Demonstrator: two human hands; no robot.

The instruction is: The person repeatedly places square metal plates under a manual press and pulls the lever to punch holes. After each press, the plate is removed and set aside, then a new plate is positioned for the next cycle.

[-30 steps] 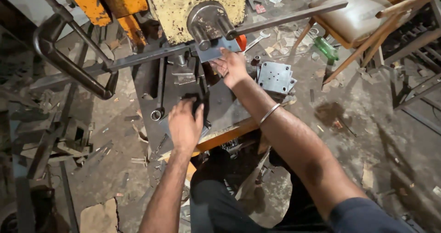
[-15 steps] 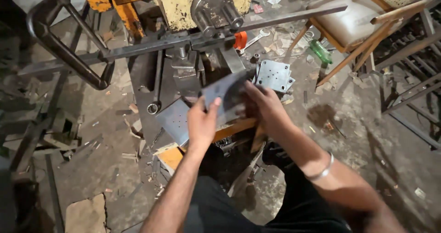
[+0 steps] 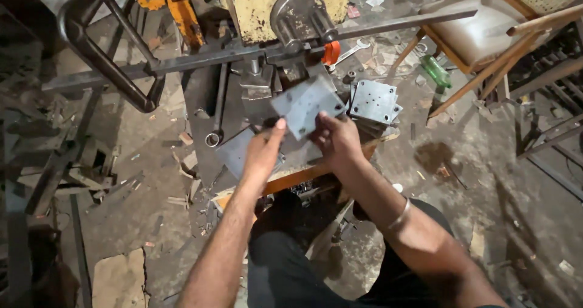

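A yellow press machine (image 3: 267, 4) fills the top of the view, its long steel lever bar (image 3: 388, 25) running out to the right above a wooden chair (image 3: 486, 34). Below it, on the desk (image 3: 303, 174), a stack of drilled square plates (image 3: 373, 101) lies just beside the work. The right hand (image 3: 337, 139) grips a grey metal plate (image 3: 306, 104), tilted, at its lower edge; the left hand (image 3: 264, 153) pinches its left corner.
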